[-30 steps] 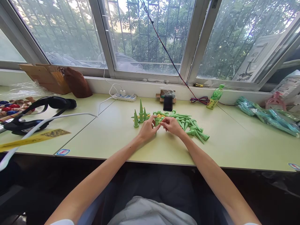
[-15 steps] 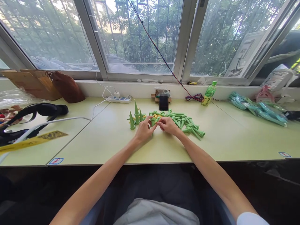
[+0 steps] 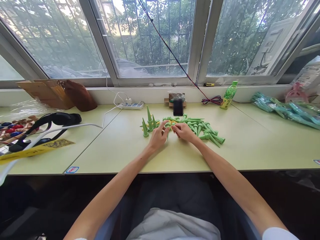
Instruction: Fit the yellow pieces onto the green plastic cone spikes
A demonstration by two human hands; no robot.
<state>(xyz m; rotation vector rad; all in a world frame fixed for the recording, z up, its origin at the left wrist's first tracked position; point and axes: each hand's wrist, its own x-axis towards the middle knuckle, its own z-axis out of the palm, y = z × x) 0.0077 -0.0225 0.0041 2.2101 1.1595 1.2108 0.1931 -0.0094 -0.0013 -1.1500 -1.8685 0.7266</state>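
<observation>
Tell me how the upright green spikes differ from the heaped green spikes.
Pose: the upright green spikes stand tips up; the heaped green spikes mostly lie on their sides.
Number: the upright ones are few, the heaped ones clearly more.
Place: the upright ones are beside the left hand, the heaped ones around the right hand.
Shared: green colour and tapering shape.

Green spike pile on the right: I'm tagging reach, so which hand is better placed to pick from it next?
Probably the right hand: it sits beside the pile, while the left hand is farther away and seems occupied with another green spike.
</observation>
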